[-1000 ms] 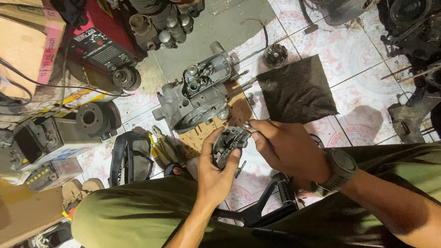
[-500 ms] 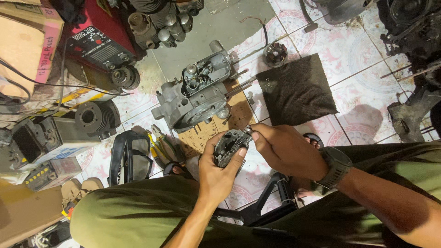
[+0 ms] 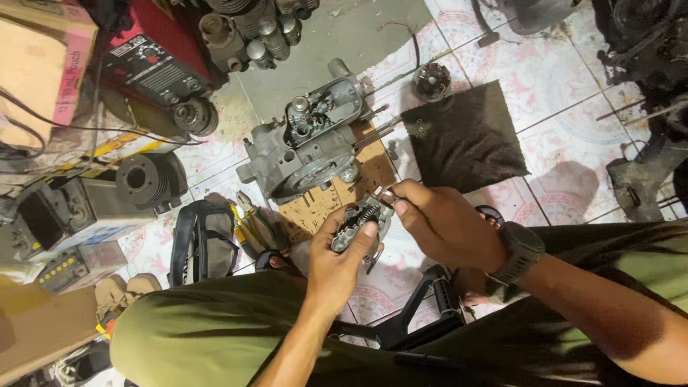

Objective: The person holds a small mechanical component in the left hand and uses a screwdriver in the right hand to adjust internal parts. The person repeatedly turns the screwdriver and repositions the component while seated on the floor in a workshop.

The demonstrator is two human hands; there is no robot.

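Observation:
My left hand (image 3: pixel 337 261) grips a small round metal engine part with springs (image 3: pixel 358 218), held above my knees. My right hand (image 3: pixel 441 222), with a dark watch on its wrist, pinches the upper right edge of that same part with thumb and fingers. Just beyond the hands, a grey metal engine casing (image 3: pixel 308 143) lies on a wooden board (image 3: pixel 369 172) on the tiled floor. A dark square cloth (image 3: pixel 466 140) lies to the right of the casing.
A red machine (image 3: pixel 154 64) and several metal cylinders (image 3: pixel 251 32) stand at the back left. A black cylinder part (image 3: pixel 143 175), a battery box (image 3: pixel 79 208) and a black strap (image 3: pixel 201 240) lie to the left. A small round part (image 3: pixel 431 79) sits behind the cloth.
The hands and the held part have shifted slightly; my right fingers now pinch the part's upper edge. The view has barely moved.

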